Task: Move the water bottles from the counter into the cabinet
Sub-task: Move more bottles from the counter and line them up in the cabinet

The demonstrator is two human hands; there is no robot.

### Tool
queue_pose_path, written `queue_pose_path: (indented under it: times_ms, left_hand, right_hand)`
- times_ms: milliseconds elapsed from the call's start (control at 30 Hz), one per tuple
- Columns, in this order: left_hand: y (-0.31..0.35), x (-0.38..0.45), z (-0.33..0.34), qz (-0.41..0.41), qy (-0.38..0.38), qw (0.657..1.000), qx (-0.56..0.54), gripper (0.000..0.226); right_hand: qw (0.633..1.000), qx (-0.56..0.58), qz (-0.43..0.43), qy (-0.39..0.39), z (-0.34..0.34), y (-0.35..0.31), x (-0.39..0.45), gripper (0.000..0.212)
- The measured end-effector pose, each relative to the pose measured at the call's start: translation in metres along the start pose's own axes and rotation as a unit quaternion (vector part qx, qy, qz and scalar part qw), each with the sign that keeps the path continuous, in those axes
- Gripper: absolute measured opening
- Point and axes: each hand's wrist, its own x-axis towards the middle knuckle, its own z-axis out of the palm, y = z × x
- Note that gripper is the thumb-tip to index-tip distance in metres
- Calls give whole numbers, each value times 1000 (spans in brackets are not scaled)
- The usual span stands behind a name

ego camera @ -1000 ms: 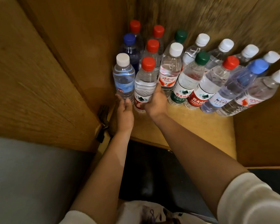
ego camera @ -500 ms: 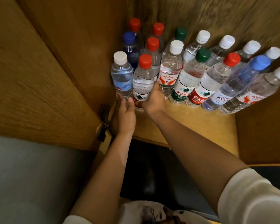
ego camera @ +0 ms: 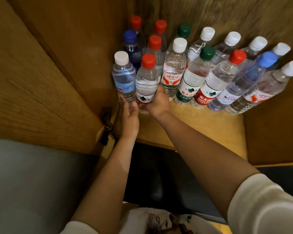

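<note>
warm, dim light falls from above; the bottle caps [ego camera: 180, 44] beyond the hands [ego camera: 143, 108] catch it brightest. the cabinet back wall [ego camera: 227, 12] smears with motion blur. below the forearms lies deep shadow. wide-angle bending tilts the bottles at right.

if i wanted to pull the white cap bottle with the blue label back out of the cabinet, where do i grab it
Probably by the neck just under the white cap, from above and in front. The blue-label bottle stands upright, with the cabinet wall close on one side and the red-cap bottle tight against the other, so only its top and front are free.
</note>
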Motion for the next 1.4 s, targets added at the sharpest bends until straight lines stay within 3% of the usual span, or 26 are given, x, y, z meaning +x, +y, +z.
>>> queue_pose_path:
  times_ms: [167,300,467,667,900,1133,1267,1400]
  left_hand:
    - [-8,-14,2,-34,-9,999,-12,58]
    - [-17,-45,15,-72,-22,997,2,38]
    - [-22,-90,51,-63,-119,989,57,24]
    - [-29,-151,120,-20,-259,952,162,20]
    - [-32,-206,222,34,-364,897,248,26]
    - [-36,-247,343,84,-453,837,294,23]
    - [-23,-247,411,108,-450,841,279,21]
    - [19,-230,473,199,-378,873,235,32]
  right_hand:
    - [985,143,22,-91,-25,16,-23,94]
    - [988,115,43,-92,-53,49,-58,68]
    - [982,139,54,-115,-105,102,-116,35]
    - [983,113,58,-133,-199,175,-190,24]
    - [984,120,127,-30,-307,254,-242,14]
    - [970,136,180,91,-400,323,-261,19]
    - [960,133,187,159,-448,346,-248,29]
    - [960,92,140,223,-491,341,-217,23]
